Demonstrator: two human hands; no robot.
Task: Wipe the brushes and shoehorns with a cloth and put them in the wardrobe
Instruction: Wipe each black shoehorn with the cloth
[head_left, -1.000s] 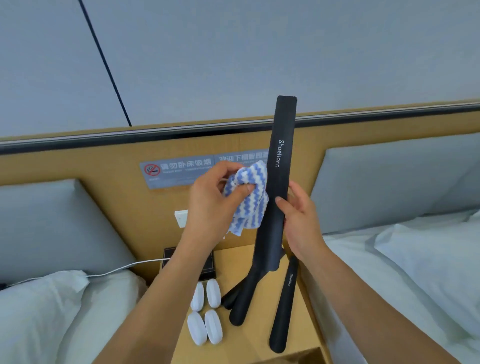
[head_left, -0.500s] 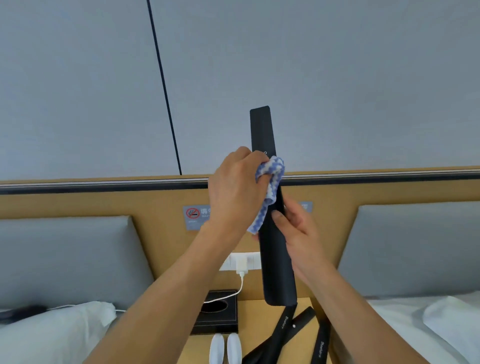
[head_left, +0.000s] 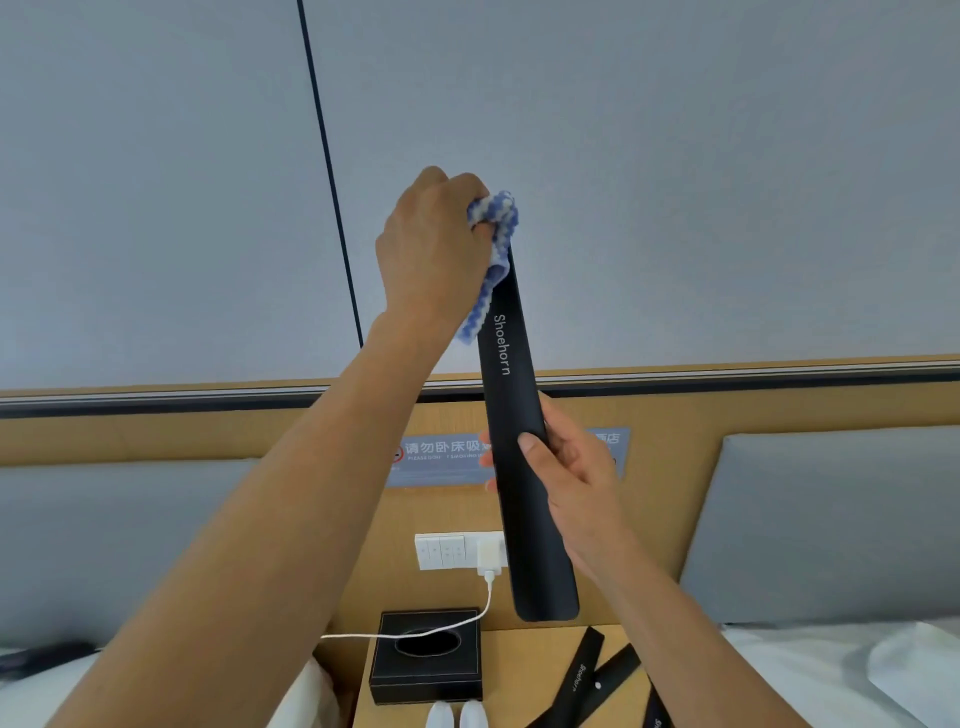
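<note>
Between both hands, shoehorn (head_left: 524, 457) stands upright, cloth (head_left: 496, 228) covering its top.

A wooden nightstand (head_left: 524, 654) sits between two beds. A black leather tissue box (head_left: 425, 657) stands at its back left corner. Above, on the wooden headboard panel (head_left: 156, 436), a white switch plate (head_left: 441, 551) holds a white charger (head_left: 490, 556), whose cable (head_left: 415, 631) trails left over the tissue box. A blue no-smoking sign (head_left: 441, 460) hangs higher up.
</note>
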